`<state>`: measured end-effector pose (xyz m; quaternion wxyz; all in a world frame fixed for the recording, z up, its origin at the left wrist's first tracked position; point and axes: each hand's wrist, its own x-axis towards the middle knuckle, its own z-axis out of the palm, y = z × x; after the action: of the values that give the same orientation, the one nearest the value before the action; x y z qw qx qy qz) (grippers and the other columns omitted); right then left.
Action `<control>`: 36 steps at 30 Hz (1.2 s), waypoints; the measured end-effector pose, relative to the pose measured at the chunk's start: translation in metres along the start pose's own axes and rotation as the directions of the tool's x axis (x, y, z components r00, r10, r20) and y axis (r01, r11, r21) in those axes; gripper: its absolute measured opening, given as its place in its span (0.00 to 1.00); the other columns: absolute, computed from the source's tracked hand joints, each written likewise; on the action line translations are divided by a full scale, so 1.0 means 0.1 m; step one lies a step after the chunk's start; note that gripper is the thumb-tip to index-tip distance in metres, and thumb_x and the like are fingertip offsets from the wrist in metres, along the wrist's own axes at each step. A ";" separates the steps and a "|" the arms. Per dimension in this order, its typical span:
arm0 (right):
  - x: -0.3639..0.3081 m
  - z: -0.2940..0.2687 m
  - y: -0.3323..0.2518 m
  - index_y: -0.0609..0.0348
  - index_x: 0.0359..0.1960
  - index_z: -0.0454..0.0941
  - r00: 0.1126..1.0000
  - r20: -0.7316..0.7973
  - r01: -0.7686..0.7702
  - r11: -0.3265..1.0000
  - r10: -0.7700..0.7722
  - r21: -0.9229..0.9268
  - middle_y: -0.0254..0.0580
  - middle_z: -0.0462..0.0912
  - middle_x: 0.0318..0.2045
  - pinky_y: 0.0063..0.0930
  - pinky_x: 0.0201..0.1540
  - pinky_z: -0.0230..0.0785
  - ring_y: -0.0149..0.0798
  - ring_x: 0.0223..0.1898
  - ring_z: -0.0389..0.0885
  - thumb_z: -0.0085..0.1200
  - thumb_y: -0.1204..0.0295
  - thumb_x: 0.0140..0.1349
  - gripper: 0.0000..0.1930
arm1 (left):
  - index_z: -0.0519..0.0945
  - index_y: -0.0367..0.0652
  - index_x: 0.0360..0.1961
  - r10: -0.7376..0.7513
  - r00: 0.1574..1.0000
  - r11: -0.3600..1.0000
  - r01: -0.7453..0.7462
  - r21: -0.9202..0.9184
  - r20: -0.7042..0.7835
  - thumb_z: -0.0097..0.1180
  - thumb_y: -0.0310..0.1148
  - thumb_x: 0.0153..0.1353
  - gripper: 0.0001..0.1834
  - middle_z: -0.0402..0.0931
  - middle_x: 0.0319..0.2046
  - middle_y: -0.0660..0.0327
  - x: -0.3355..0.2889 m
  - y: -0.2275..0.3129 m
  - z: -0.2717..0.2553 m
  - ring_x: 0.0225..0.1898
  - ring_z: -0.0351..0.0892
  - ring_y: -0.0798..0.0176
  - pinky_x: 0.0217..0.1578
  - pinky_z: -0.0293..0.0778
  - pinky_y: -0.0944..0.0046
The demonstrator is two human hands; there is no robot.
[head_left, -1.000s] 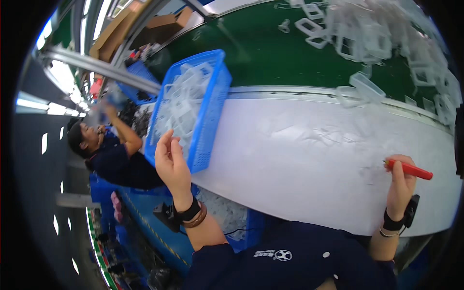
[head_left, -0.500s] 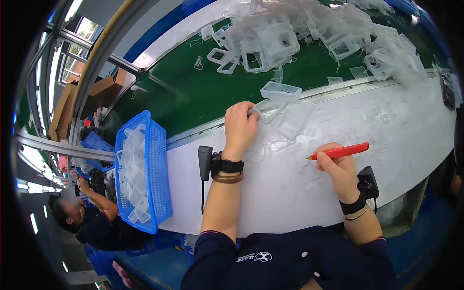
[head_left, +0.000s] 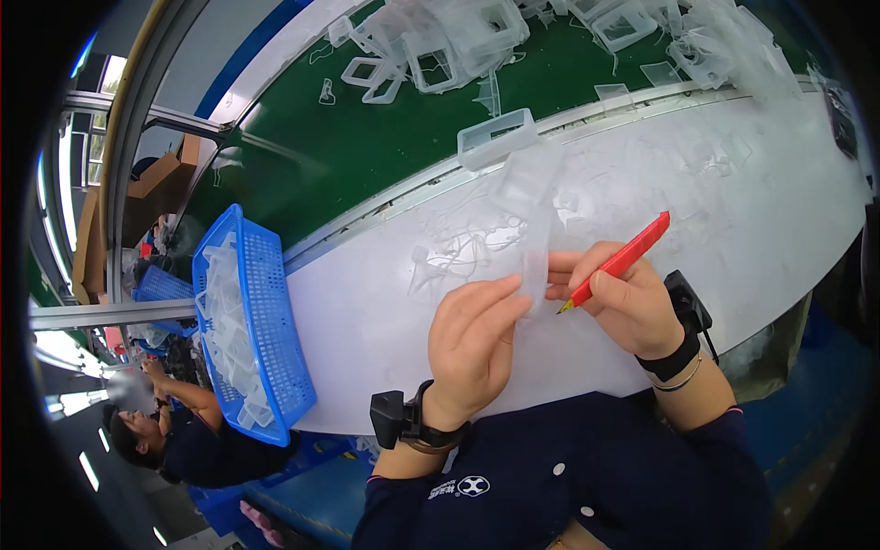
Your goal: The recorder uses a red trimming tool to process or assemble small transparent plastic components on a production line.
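My left hand (head_left: 472,344) pinches the lower end of a translucent plastic frame (head_left: 537,257), held edge-on above the white table. Close against its other side is my right hand (head_left: 628,298), closed round a slim red utility knife (head_left: 623,255). The knife's yellowish tip points down and left, near the frame and my left fingertips. Just beyond, a flat translucent piece (head_left: 527,179) shows behind the held frame. A rectangular clear frame (head_left: 498,139) rests at the edge of the green belt.
On the green belt (head_left: 339,160) lies a heap of translucent frames (head_left: 458,41). Thin plastic scraps (head_left: 467,252) are scattered on the white table (head_left: 357,367). A blue basket (head_left: 280,321) of clear pieces stands at left. Beyond it, another person (head_left: 197,422) works.
My left hand has come back from the belt's edge toward me with a plastic frame. My right hand has turned the knife tip downward and met the left. The view has shifted.
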<state>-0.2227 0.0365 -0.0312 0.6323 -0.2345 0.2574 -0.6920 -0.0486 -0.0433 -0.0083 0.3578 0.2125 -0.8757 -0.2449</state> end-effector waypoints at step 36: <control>-0.06 0.06 0.13 0.63 0.35 0.77 0.937 0.031 0.285 0.712 -0.347 -0.642 0.42 0.80 0.35 0.23 0.39 0.69 0.32 0.35 0.78 0.55 0.77 0.57 0.05 | 0.69 0.35 0.51 -0.545 0.728 -0.006 0.492 -0.870 0.416 0.49 0.32 0.61 0.18 0.73 0.47 0.55 -0.16 0.04 0.07 0.51 0.69 0.59 0.56 0.60 0.57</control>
<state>-0.2085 0.0415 -0.0347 0.3748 -0.4434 0.4614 -0.6709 -0.0441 -0.0294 -0.0182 0.3099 0.2603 -0.3825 -0.8306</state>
